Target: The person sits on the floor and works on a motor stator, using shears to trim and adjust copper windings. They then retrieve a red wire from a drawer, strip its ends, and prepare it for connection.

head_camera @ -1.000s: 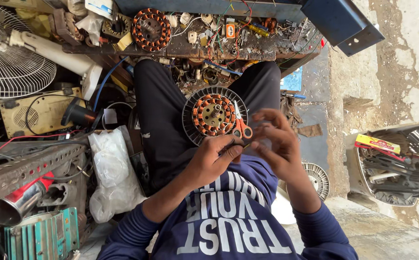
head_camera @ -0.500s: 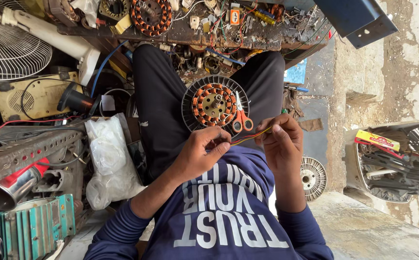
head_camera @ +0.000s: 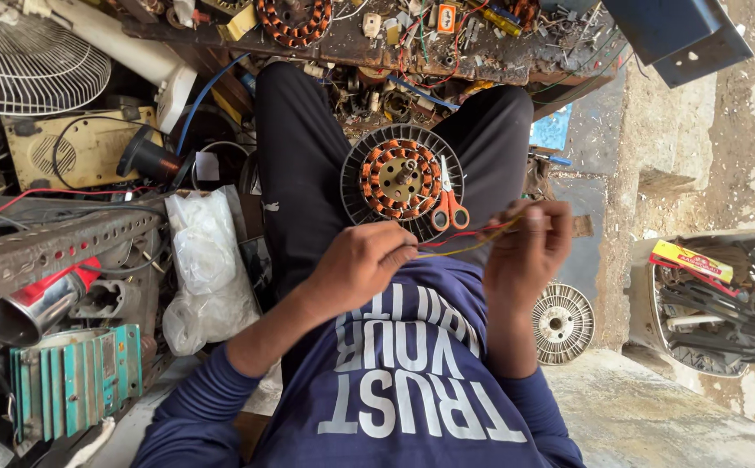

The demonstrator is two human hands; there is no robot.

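A round fan motor (head_camera: pixel 402 179) with orange copper windings rests on my lap between my black-trousered knees. Orange-handled scissors (head_camera: pixel 449 206) lie on its right side. My left hand (head_camera: pixel 362 264) pinches one end of thin red and yellow wires (head_camera: pixel 468 238) just below the motor. My right hand (head_camera: pixel 525 250) grips the other end, so the wires stretch taut between the two hands.
A cluttered workbench (head_camera: pixel 447 39) with another wound stator (head_camera: pixel 292 19), wires and small parts lies beyond my knees. A white fan grille (head_camera: pixel 26 65), a plastic bag (head_camera: pixel 208 269) and metal scrap crowd the left. A white spool (head_camera: pixel 562 322) sits on the floor at right.
My hands have moved apart, the right one shifting rightward, and the wires are now pulled straight between them. The view has tilted slightly toward my body.
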